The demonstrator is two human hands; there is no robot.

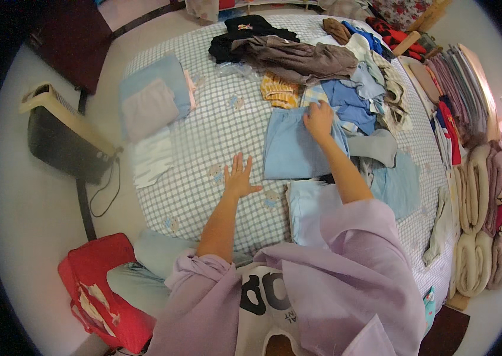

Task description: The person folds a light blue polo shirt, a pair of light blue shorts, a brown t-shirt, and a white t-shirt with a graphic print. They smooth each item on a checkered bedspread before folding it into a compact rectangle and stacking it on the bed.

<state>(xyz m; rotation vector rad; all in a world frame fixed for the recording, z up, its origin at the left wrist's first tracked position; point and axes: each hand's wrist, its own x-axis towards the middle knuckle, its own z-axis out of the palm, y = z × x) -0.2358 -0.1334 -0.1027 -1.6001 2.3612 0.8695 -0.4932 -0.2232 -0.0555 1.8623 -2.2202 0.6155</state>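
A pale blue garment (289,145), perhaps trousers with a gathered waistband, lies spread on the checked bedsheet in front of me. My right hand (319,120) is on its upper right part, fingers bent and closed on the cloth near the top edge. To the left, my left hand (239,178) rests with its fingers spread wide on the bedsheet (203,207), holding nothing. A paler blue folded garment (307,204) lies close to my body, partly covered by my right sleeve.
A heap of clothes, including brown trousers (298,56) and a yellow patterned piece (279,90), covers the far right. Folded clothes (150,110) lie at the far left. A red bag (105,291) stands near left; rolled blankets (473,190) line the right side.
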